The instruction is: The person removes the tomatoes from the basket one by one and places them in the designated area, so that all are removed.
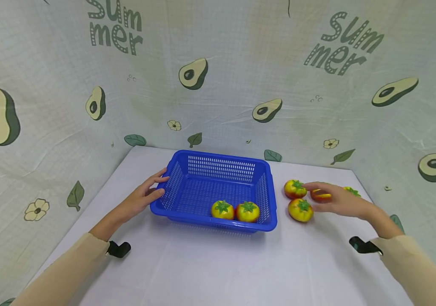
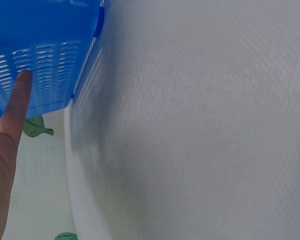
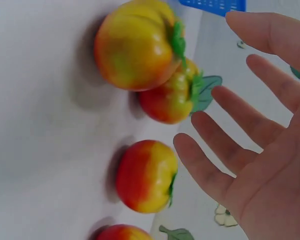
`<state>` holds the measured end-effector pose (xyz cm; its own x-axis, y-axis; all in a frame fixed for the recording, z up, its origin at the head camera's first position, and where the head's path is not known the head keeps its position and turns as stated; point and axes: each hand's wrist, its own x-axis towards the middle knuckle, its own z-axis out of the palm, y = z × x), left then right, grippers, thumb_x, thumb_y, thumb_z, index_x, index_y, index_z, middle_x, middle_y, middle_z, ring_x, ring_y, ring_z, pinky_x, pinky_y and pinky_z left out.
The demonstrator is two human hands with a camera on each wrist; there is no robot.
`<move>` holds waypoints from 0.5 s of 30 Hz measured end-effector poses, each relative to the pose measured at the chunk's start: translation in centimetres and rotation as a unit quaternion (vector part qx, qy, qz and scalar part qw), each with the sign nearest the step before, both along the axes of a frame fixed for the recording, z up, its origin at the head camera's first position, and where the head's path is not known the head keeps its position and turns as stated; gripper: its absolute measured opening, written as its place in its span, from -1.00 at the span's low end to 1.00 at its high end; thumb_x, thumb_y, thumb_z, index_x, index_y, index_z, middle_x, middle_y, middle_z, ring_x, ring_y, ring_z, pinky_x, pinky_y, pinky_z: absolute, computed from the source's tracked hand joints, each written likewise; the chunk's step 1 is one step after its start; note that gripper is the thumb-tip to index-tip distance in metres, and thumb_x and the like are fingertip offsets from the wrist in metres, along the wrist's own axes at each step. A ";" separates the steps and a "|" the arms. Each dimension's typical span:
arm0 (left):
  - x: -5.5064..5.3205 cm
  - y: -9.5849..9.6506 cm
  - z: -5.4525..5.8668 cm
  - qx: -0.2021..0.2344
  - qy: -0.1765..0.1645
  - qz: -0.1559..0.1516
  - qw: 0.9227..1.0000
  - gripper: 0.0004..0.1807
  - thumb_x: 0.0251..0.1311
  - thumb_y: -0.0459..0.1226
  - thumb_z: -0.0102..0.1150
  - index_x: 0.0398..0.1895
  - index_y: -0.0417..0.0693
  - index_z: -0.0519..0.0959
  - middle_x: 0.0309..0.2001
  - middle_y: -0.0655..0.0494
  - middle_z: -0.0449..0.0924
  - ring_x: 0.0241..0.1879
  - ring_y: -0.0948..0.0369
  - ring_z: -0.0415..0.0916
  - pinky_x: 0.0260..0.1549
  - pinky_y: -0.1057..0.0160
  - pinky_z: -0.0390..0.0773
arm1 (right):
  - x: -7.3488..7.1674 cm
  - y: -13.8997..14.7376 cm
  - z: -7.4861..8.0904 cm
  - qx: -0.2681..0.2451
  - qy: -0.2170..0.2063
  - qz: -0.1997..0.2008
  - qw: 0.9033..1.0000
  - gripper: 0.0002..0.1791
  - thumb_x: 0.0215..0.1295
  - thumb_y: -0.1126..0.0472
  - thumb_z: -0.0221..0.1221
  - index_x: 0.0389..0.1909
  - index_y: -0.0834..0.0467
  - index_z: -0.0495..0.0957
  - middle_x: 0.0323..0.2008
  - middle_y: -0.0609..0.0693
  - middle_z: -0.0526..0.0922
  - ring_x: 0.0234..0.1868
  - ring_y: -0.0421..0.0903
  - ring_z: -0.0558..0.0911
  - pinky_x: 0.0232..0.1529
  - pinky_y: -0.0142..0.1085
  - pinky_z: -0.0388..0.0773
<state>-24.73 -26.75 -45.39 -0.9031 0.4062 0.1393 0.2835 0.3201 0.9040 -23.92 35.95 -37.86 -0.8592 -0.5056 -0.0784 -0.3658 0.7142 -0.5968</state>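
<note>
A blue plastic basket (image 1: 214, 221) with slotted walls has two yellow-red tomatoes with green leafy tops inside, a left one (image 1: 223, 210) and a right one (image 1: 247, 211), along its near side. My left hand (image 1: 146, 193) is at the basket's left rim with fingers extended; in the left wrist view one straight finger (image 2: 17, 107) lies against the slotted wall. My right hand (image 1: 336, 199) hovers over more tomatoes to the right of the basket, fingers spread and nothing in them. Closest to its fingertips are a front tomato (image 3: 137, 45) and one behind it (image 3: 170, 95).
Farther right on the white table (image 1: 210, 267) are another tomato (image 3: 146, 175) and one at the far right (image 1: 351, 191), partly behind my right hand. A cloth printed with avocados (image 1: 193, 74) and leaves hangs around the table's back and sides.
</note>
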 end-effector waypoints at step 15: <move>0.1 0.0 0.1 0.005 0.004 -0.004 1.000 -0.46 0.66 -0.21 -0.01 0.59 -0.16 0.27 0.76 0.00 -0.20 0.68 -0.31 -0.23 0.48 -0.49 0.07 | -0.6 -7.4 5.0 0.005 0.042 0.049 0.998 -0.25 0.41 0.11 0.40 0.56 0.04 0.36 0.51 0.12 0.43 0.40 0.25 0.50 0.28 0.26 0.57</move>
